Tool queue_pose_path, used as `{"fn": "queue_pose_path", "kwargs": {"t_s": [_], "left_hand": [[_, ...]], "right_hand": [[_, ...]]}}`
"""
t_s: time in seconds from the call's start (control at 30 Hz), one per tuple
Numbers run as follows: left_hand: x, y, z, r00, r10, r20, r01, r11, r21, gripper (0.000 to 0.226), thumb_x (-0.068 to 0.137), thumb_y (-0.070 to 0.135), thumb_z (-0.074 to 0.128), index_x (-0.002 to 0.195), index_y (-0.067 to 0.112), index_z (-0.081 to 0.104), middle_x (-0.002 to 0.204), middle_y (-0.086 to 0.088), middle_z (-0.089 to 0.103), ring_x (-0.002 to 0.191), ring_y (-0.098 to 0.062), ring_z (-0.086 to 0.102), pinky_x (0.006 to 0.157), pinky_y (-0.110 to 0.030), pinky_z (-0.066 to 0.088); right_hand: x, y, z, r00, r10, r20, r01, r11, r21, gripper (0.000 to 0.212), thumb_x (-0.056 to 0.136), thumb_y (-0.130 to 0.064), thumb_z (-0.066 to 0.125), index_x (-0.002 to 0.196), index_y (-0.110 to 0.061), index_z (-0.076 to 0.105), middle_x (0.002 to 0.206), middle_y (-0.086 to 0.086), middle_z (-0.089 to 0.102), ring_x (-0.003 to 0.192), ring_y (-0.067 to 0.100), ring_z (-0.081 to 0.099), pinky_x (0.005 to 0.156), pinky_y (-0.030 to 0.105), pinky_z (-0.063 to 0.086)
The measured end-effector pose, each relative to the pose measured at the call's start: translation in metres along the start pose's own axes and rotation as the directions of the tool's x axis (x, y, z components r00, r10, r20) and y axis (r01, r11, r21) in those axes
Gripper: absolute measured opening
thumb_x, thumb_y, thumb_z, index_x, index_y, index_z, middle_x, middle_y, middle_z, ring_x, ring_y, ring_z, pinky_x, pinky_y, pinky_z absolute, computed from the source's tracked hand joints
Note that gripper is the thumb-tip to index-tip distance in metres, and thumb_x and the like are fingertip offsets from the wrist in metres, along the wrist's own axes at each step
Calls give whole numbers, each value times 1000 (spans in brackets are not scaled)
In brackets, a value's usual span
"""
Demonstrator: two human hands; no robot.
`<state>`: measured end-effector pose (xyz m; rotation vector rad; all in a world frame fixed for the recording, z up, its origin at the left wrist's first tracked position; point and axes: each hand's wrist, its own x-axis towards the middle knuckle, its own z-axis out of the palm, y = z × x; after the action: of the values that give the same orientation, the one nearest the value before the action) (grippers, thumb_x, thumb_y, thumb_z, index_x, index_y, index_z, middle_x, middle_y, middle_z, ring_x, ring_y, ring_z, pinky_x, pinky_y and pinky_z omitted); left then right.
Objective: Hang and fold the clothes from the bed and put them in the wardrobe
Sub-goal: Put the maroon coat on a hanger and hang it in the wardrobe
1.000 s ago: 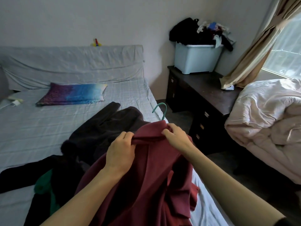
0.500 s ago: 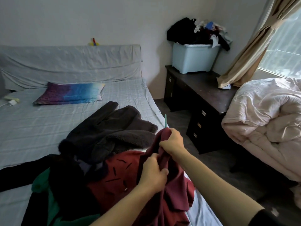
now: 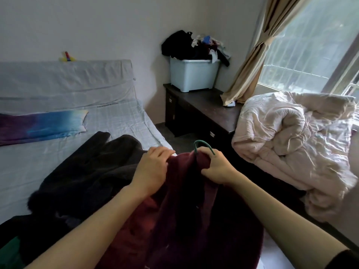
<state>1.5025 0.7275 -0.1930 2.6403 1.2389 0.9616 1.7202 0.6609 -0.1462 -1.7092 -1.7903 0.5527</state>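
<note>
Obs: left hand (image 3: pixel 153 167) grips the shoulder of maroon garment (image 3: pixel 184 220), held over right edge of bed (image 3: pixel 120 123). Fabric plush, probably limp and fairly heavy; best held at collar. There right hand (image 3: pixel 217 167) clamps the neck around green hanger (image 3: pixel 203 141).

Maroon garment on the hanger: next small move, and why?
Probably draw the shoulder fabric down with the left hand while the right hand steadies the collar. The green hanger hook pokes out of the maroon garment at the collar, both hands grip fabric beside it, and the cloth lies bunched there. Whether the hanger's arms are seated is hidden.
</note>
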Motion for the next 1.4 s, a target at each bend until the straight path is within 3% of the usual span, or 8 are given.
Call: {"fn": "queue_pose_path", "kwargs": {"t_s": [0.17,0.33,0.57,0.7,0.83,0.9,1.0,1.4], "left_hand": [[19,4,0,977,168,133,-159,985,-74,33,90,14,61,122,19,62,114,-1,67,105,-22,59,96,-38,46],[22,16,-8,946,324,-7,-315,915,-251,28,95,30,48,115,16,63,100,3,65,91,-14,59,84,-36,51],[43,60,-9,898,330,-292,-395,897,-199,24,94,22,49,105,8,65,88,-4,66,77,-20,60,72,-37,48],[55,95,-14,907,269,-324,-357,899,-252,24,94,23,48,104,8,64,87,-4,65,77,-21,60,74,-34,46],[61,141,-24,929,176,-325,-299,875,-380,35,93,17,58,126,14,48,86,-4,63,72,-20,58,68,-35,46],[65,169,-28,913,234,-333,-355,859,-368,57,90,9,61,139,19,35,81,-6,60,66,-19,55,62,-34,44],[77,217,-26,835,399,-380,-490,852,-183,57,93,1,55,144,22,42,75,-5,53,60,-20,49,55,-37,47],[105,450,24,746,616,-252,-660,734,-162,55,89,45,60,138,20,52,98,-6,61,86,-24,58,71,-40,54]], "right_hand": [[-17,-10,-22,998,-69,-8,69,997,39,57,63,4,61,112,-26,64,101,1,65,85,8,64,71,21,53],[-41,-20,-42,993,-83,-83,91,991,99,67,64,10,58,121,-23,63,116,-3,68,111,13,65,98,38,53],[-83,-17,-55,879,-88,-469,25,990,-139,40,85,-26,75,121,-20,59,104,-21,61,99,-6,57,90,14,42],[-114,-3,-73,753,-87,-653,-60,978,-200,48,88,-40,71,129,-19,56,116,-7,63,106,3,58,95,19,46],[-147,15,-108,684,-150,-714,-133,937,-324,51,92,-34,67,140,-23,51,124,-3,62,114,9,56,102,18,39],[-161,26,-127,642,-189,-743,-123,931,-343,51,94,-27,65,142,-26,49,119,-4,61,108,9,55,100,11,35],[-184,46,-163,568,-262,-780,-63,931,-359,51,91,-15,62,140,-24,53,106,-5,55,99,14,55,97,28,46],[-331,147,-320,430,-212,-877,-160,939,-306,38,90,0,65,125,-12,65,99,2,55,92,10,54,89,14,42]]}}
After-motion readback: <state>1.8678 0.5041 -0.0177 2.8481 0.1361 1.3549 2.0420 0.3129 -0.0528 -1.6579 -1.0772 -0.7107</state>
